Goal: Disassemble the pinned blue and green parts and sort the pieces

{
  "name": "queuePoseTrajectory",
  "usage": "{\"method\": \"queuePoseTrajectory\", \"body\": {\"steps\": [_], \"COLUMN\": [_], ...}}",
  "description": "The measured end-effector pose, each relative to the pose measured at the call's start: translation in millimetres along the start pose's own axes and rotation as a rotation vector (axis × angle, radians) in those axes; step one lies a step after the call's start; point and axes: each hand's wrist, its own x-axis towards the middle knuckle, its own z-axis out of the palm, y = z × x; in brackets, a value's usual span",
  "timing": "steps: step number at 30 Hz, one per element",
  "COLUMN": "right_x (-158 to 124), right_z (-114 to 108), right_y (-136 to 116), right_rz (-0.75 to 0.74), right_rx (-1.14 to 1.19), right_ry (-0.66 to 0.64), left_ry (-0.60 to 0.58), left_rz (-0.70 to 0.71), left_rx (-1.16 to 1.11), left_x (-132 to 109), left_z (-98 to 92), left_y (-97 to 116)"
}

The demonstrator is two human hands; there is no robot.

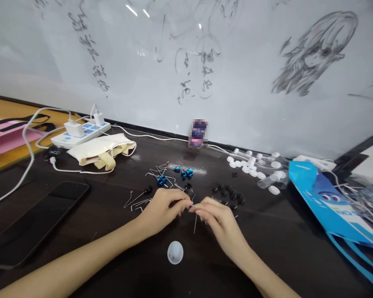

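Over the middle of the dark table, my left hand (164, 210) and my right hand (219, 219) meet fingertip to fingertip. Each is closed in a pinch on a small, thin metal wire piece (193, 206); its full shape is hidden by the fingers. Below the fingertips shows a straight wire (195, 225), and I cannot tell whether it joins the held piece. Just beyond my hands are blue metallic parts with bent wires (162, 180). Black parts with short pins (232, 194) lie beyond my right hand. Bent wires (139, 203) rest beside my left hand. A round whitish cap (175, 252) lies nearer me.
At left are a black phone (40, 221), a cream pouch (96, 149) and a power strip (93, 131) with white cables. White caps and clear tubes (269, 181) lie at back right, beside a blue bag (326, 198). A whiteboard (143, 82) stands behind.
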Motion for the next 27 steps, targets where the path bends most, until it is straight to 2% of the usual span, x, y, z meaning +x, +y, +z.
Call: {"method": "queuePoseTrajectory", "body": {"steps": [2,4,5,7,9,11,12,14,18,19,21,23,25,27], "right_x": [-1.5,-2.0,-1.7,-0.3,1.4,2.6,2.9,2.7,-0.1,-0.8,-1.2,0.1,2.1,3.5], "right_z": [-1.4,-1.5,-0.9,1.0,3.0,4.1,4.1,3.2,0.4,-0.2,-0.8,-0.6,0.7,2.4], "right_y": [-0.3,0.1,0.5,1.8,3.3,4.1,4.0,2.9,0.0,-0.4,-0.8,-0.6,0.2,1.3], "right_rz": [-0.207,-0.252,-0.202,0.007,0.249,0.395,0.404,0.285,-0.176,-0.239,-0.227,-0.038,0.229,0.42], "right_rx": [-0.314,-0.365,-0.28,0.032,0.376,0.567,0.566,0.368,-0.29,-0.356,-0.304,-0.048,0.308,0.604], "right_ry": [0.086,0.126,0.136,0.103,-0.06,-0.218,-0.25,-0.19,0.068,0.109,0.15,0.114,-0.019,-0.154], "left_ry": [-0.141,-0.185,-0.139,0.007,0.102,0.09,0.068,0.033,-0.147,-0.19,-0.185,-0.078,0.014,0.028], "left_rz": [-0.231,-0.276,-0.227,0.0,0.291,0.481,0.495,0.35,-0.216,-0.301,-0.335,-0.197,0.067,0.298], "left_rx": [-0.243,-0.319,-0.26,-0.008,0.279,0.444,0.462,0.365,-0.192,-0.302,-0.35,-0.179,0.069,0.257], "left_x": [3.1,4.3,3.9,1.2,-2.7,-5.8,-6.4,-5.3,2.0,3.5,4.7,3.5,0.6,-2.1], "left_z": [-0.5,-2.5,-3.6,-5.4,-5.5,-3.6,-2.2,0.5,1.5,0.5,-2.4,-5.0,-6.2,-5.6], "left_y": [-1.9,-2.8,-2.7,-1.8,-0.5,0.5,0.8,0.6,-2.6,-3.3,-2.9,-0.5,2.8,5.3]}}
